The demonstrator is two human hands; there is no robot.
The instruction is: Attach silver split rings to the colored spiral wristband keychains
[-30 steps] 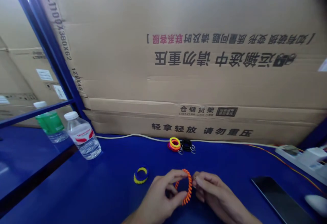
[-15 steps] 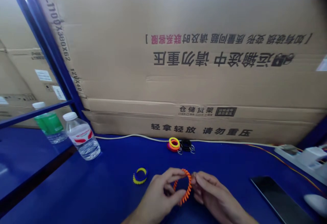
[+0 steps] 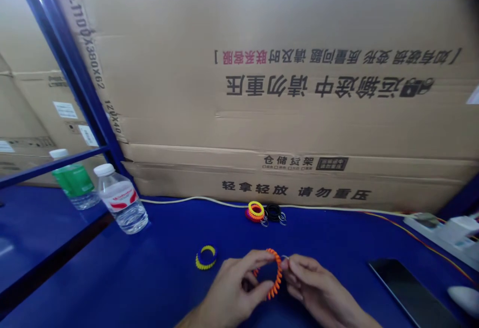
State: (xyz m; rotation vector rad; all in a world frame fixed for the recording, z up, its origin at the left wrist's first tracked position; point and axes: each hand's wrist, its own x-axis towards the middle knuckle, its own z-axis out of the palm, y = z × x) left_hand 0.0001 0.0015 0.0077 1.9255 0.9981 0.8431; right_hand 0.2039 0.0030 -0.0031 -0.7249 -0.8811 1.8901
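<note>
My left hand (image 3: 239, 285) grips an orange coiled wristband (image 3: 278, 278) between thumb and fingers, its loop standing upright over the blue surface. At the band's right side my right hand (image 3: 316, 283) pinches a small metal key ring (image 3: 285, 257), of which only a bit shows above the fingertips. Whether the ring is joined to the band I cannot tell. Left of my hands lie a yellow and a blue coiled band (image 3: 205, 257), overlapping. Further back is a stack of yellow, orange and dark red bands (image 3: 256, 210), beside black coiled bands (image 3: 274, 212) with metal rings.
Two water bottles stand at left, one with a red-and-white label (image 3: 122, 200), one with a green label (image 3: 75, 180) behind a blue rail. A phone (image 3: 411, 293), a white mouse (image 3: 464, 299) and a power strip (image 3: 445, 238) lie at right. Cardboard boxes (image 3: 262, 128) wall the back.
A bit of the metal ring now shows above my right fingertips. My right hand has shifted very slightly; my left still holds the orange band.
</note>
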